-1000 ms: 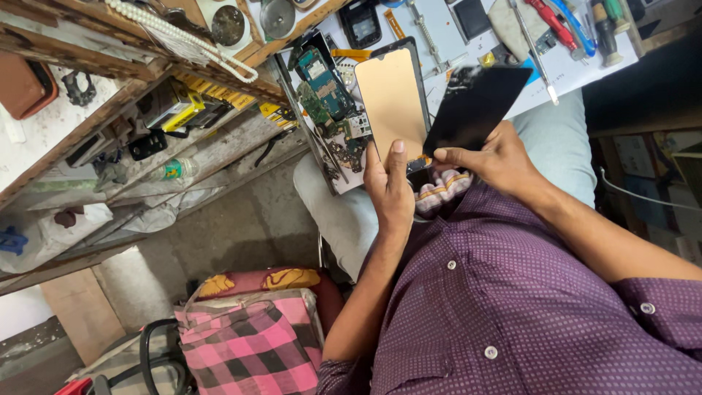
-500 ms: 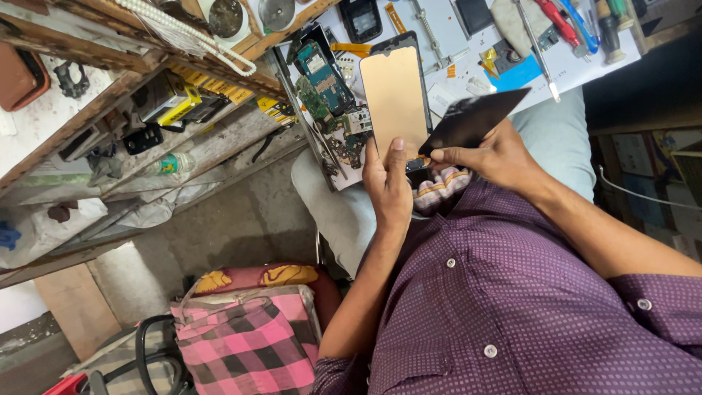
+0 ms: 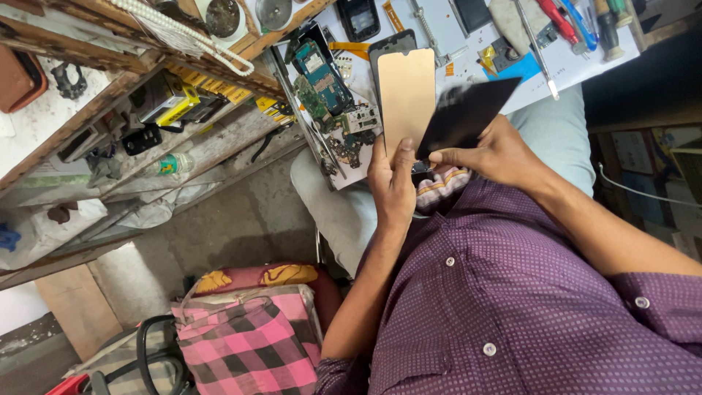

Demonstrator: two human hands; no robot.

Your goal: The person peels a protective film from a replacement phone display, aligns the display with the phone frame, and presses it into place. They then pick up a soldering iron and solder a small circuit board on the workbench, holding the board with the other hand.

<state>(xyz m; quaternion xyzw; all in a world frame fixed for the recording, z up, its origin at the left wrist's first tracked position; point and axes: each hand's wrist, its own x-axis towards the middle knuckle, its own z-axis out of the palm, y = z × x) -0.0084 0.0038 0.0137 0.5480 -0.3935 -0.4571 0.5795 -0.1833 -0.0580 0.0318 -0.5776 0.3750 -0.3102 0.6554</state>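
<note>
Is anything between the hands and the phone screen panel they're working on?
Nothing visible. The left hand grips the tan-backed screen panel at its lower end, and the right hand pinches the black sheet directly beside it.

Phone screen panel (image 3: 408, 99), copper-tan back up, held upright; black glossy sheet (image 3: 464, 117) tilted, peeled off its right edge.

My left hand (image 3: 393, 179) holds the phone panel (image 3: 406, 95) at twelve o'clock; the dark sheet (image 3: 468, 111), pinched by my right hand (image 3: 497, 153), overlaps it at three. Circuit boards (image 3: 329, 88) lie at nine.
</note>
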